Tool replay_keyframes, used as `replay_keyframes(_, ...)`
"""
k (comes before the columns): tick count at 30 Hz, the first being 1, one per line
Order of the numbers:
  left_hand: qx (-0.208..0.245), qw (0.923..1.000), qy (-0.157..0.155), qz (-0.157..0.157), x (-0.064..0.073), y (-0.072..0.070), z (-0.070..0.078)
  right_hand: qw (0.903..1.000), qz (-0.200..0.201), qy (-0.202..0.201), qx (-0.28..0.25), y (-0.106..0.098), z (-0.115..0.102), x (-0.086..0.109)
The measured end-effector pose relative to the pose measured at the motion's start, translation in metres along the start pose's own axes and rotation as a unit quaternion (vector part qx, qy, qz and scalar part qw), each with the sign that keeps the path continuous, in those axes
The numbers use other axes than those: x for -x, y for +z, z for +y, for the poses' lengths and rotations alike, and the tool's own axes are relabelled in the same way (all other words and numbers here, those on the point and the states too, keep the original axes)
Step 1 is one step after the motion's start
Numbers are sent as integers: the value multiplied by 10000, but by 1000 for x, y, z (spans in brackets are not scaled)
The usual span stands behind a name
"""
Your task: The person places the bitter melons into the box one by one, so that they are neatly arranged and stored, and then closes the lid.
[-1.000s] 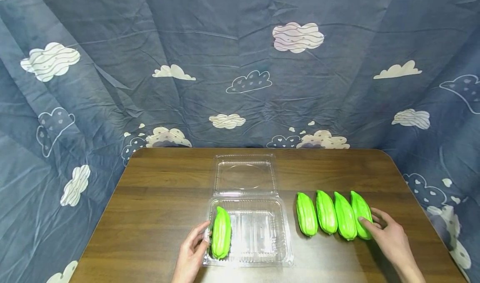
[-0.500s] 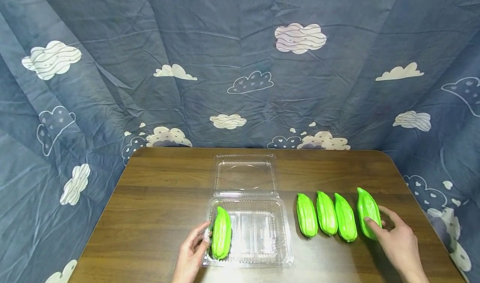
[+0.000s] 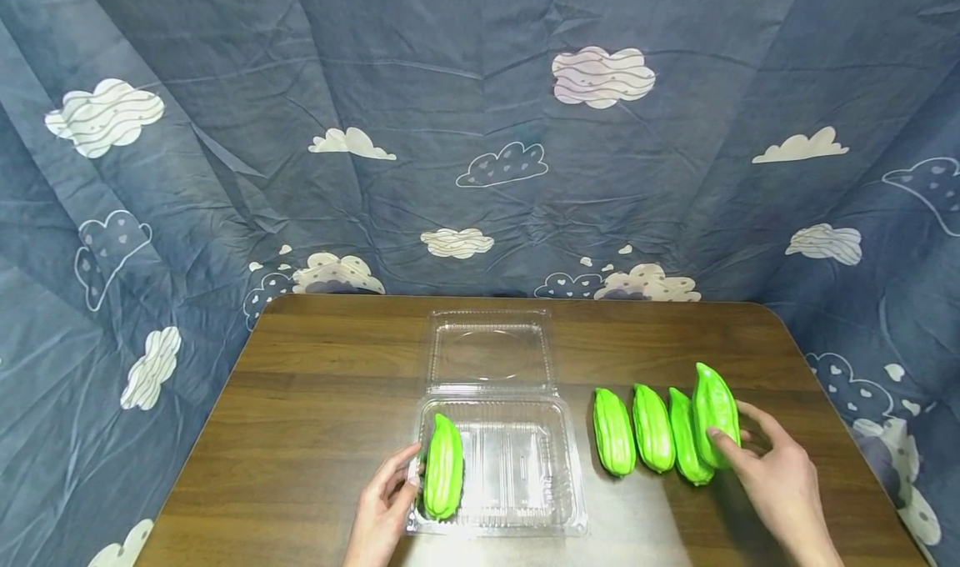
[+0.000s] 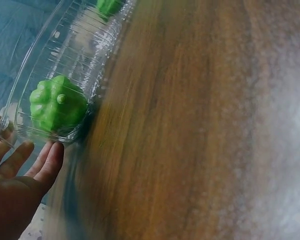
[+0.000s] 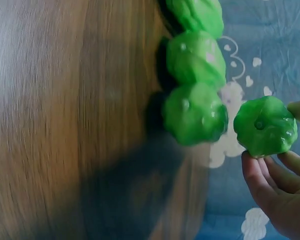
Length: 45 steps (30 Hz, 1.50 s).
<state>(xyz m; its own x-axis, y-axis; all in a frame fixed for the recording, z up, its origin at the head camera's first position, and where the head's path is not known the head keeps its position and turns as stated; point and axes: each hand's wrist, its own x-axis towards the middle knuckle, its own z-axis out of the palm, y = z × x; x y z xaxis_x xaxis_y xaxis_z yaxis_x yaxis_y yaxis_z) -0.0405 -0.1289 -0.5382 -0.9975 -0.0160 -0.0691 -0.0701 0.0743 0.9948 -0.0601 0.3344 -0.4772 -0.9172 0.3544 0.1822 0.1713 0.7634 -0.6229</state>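
Observation:
My right hand (image 3: 776, 475) grips a bright green, ribbed bitter melon (image 3: 715, 413) between thumb and fingers. In the right wrist view this bitter melon (image 5: 266, 126) shows end-on, held off the table and apart from the row. From the head it partly covers the rightmost lying bitter melon (image 3: 686, 434). My left hand (image 3: 381, 504) pinches the left rim of a clear plastic clamshell container (image 3: 573, 467), thumb on one side and fingers beneath. Inside along its left wall lies another bitter melon (image 3: 443, 467), also seen end-on in the left wrist view as a melon (image 4: 59, 105).
Two more bitter melons lie side by side, a left one (image 3: 614, 432) and a middle one (image 3: 653, 429), right of the container. The container's lid (image 3: 491, 354) is folded back flat behind it. Behind the wooden table (image 3: 315, 400) hangs a blue cloud-patterned cloth (image 3: 420, 192).
My right hand has taken the rightmost bitter melon out of the row, first to the right, then up and back left. The left hand stays on the container rim.

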Motion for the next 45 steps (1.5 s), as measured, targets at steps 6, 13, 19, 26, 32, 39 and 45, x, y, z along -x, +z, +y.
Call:
replay_keyframes(6, 50, 10000, 64, -14, 0, 0, 0, 9989, -52, 8, -468, 13, -9, 7)
replay_keyframes(13, 126, 9999, 49, -33, 1, 2, 1, 9964, -127, -26, -834, 26, -21, 15)
replay_keyframes(19, 146, 9999, 1, -55, 1, 3, -1, 9953, -371, 254, -853, 32, -31, 20)
replay_keyframes(26, 70, 10000, 8, 19, 1, 3, -2, 9831, -738, 282, -1651, 45, -48, 28)
replay_keyframes(32, 19, 10000, 31, 38, 1, 2, 0, 9690, -1011, 246, -2242, 59, -64, 38)
replay_keyframes(39, -13, 10000, 13, 32, 1, 2, 0, 9547, -1244, 86, -2700, 70, -77, 50)
replay_keyframes(45, -46, 10000, -15, 63, 0, 2, 0, 9442, -1308, 74, -3022, 78, -93, 61)
